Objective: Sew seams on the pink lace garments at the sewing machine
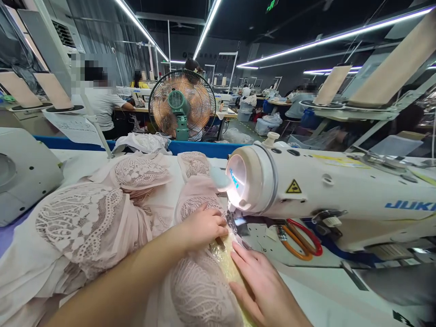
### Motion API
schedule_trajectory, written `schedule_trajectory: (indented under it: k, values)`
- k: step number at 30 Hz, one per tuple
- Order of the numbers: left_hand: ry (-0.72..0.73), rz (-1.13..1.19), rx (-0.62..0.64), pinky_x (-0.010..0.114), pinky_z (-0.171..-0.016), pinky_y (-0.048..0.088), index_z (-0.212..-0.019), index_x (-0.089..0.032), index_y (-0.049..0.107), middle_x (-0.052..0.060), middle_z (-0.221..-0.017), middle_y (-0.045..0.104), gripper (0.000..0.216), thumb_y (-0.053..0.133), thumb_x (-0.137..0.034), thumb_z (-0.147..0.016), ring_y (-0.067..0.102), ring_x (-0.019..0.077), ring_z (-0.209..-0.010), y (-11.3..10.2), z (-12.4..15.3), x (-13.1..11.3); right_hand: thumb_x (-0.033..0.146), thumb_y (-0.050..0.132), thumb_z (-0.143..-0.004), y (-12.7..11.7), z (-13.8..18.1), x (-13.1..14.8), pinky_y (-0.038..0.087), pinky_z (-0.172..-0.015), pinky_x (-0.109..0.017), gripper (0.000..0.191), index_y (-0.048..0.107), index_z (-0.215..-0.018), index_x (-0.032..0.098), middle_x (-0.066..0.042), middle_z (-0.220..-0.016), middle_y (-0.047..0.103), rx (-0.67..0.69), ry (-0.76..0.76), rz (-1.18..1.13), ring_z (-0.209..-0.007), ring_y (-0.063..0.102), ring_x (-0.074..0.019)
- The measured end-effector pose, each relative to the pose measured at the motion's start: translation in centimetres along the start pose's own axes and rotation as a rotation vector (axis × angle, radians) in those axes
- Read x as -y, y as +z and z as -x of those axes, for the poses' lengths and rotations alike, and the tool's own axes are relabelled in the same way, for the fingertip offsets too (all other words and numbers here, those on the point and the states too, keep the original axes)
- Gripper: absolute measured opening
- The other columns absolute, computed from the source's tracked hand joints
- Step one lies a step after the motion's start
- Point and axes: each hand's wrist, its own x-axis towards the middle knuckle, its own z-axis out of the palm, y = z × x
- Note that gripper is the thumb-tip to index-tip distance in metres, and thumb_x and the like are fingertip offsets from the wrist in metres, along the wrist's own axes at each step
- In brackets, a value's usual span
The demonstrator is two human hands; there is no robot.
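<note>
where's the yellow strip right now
In the head view, the yellow strip lies low, just right of centre, between the lower lace cup and the right hand.

A green fan point(177, 101) (round-caged) stands near a seated person point(98, 109), under bright ceiling lights point(208, 27).

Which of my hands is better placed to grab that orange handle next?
Probably your right hand: it's nearer the orange handle, while your left hand rests on the lace garment farther away.
</note>
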Motion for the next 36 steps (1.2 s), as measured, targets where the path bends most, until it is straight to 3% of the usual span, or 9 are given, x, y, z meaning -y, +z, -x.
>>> schedule_trajectory:
  k: [9,16,19,22,24,26,29,32,36]
  values:
    - [-0.075,-0.072,-0.065,0.051,-0.108,0.018,-0.097,-0.027,0.067,0.001,-0.121,0.062,0.017,0.052,-0.023,-0.092,0.044,0.0222,-0.120,0.7,-0.4,1.4,0.029,0.049,-0.087,0.2,0.2,0.1,0.059,-0.080,-0.038,0.041,0.063,-0.115,0.002,-0.018,-0.125,0.060,-0.012,-0.005,0.026,-0.100,0.062,-0.0280]
    - [-0.164,-0.099,-0.115,0.060,-0.106,0.017,-0.095,-0.022,0.069,0.004,-0.129,0.057,0.023,0.046,-0.022,-0.094,0.037,0.0297,-0.127,0.2,-0.1,1.7,0.028,0.049,-0.088,0.3,0.1,0.0,0.059,-0.078,-0.037,0.039,0.062,-0.114,0.003,-0.018,-0.123,0.062,-0.067,0.002,0.018,-0.099,0.062,-0.0270]
    - [-0.154,-0.092,-0.149,0.049,-0.102,0.032,-0.094,-0.017,0.068,0.008,-0.121,0.060,0.025,0.043,-0.015,-0.093,0.046,0.0269,-0.118,-1.5,0.4,-0.3,0.026,0.050,-0.087,0.3,0.0,0.2,0.058,-0.079,-0.039,0.038,0.062,-0.114,0.003,-0.018,-0.123,0.062,-0.063,0.023,-0.015,-0.099,0.062,-0.0279]
    - [-0.057,0.025,0.050,0.032,-0.079,0.046,-0.088,-0.017,0.066,0.007,-0.096,0.066,0.016,0.051,-0.017,-0.086,0.058,0.0204,-0.089,-2.9,0.9,-3.2,0.022,0.049,-0.086,0.1,-0.1,0.4,0.057,-0.083,-0.040,0.038,0.060,-0.118,0.005,-0.016,-0.125,0.061,-0.036,0.083,-0.075,-0.100,0.060,-0.0278]
    - [-0.035,0.068,0.204,0.030,-0.070,0.046,-0.085,-0.016,0.064,0.007,-0.087,0.064,0.012,0.063,-0.025,-0.077,0.058,0.0212,-0.079,-3.0,1.2,-4.4,0.019,0.044,-0.088,0.2,-0.3,0.3,0.056,-0.085,-0.041,0.036,0.061,-0.118,0.007,-0.015,-0.124,0.062,-0.052,0.107,-0.113,-0.101,0.060,-0.0269]
    - [-0.064,0.127,0.272,0.030,-0.068,0.044,-0.077,-0.016,0.061,0.006,-0.078,0.062,0.010,0.067,-0.021,-0.070,0.056,0.0212,-0.075,-2.5,1.5,-4.6,0.017,0.038,-0.090,0.3,-0.2,0.1,0.055,-0.085,-0.041,0.035,0.064,-0.113,0.009,-0.014,-0.121,0.064,-0.099,0.111,-0.150,-0.100,0.060,-0.0259]
    - [-0.179,0.572,0.126,0.025,-0.062,0.038,-0.064,-0.017,0.052,-0.001,-0.064,0.054,0.010,0.060,-0.012,-0.067,0.048,0.0150,-0.064,-1.5,1.9,-3.2,0.018,0.034,-0.091,0.5,0.3,0.0,0.053,-0.087,-0.042,0.037,0.065,-0.109,0.010,-0.016,-0.117,0.065,-0.192,0.177,-0.218,-0.102,0.060,-0.0258]
    - [-0.330,0.916,-0.128,0.022,-0.055,0.033,-0.067,-0.018,0.045,-0.004,-0.063,0.045,0.013,0.054,-0.025,-0.074,0.041,0.0113,-0.059,-0.8,2.2,-1.3,0.026,0.032,-0.094,0.2,1.1,1.1,0.051,-0.088,-0.040,0.040,0.059,-0.119,0.010,-0.016,-0.109,0.066,-0.230,0.342,-0.357,-0.102,0.060,-0.0247]
    - [-0.444,0.937,-0.316,0.021,-0.052,0.029,-0.071,-0.020,0.039,-0.006,-0.059,0.036,0.023,0.046,-0.040,-0.080,0.035,0.0106,-0.056,0.0,2.0,-0.1,0.035,0.033,-0.094,-0.8,1.9,3.7,0.053,-0.076,-0.034,0.048,0.043,-0.137,0.017,-0.009,-0.094,0.067,0.004,0.384,-0.622,-0.084,0.063,-0.0210]
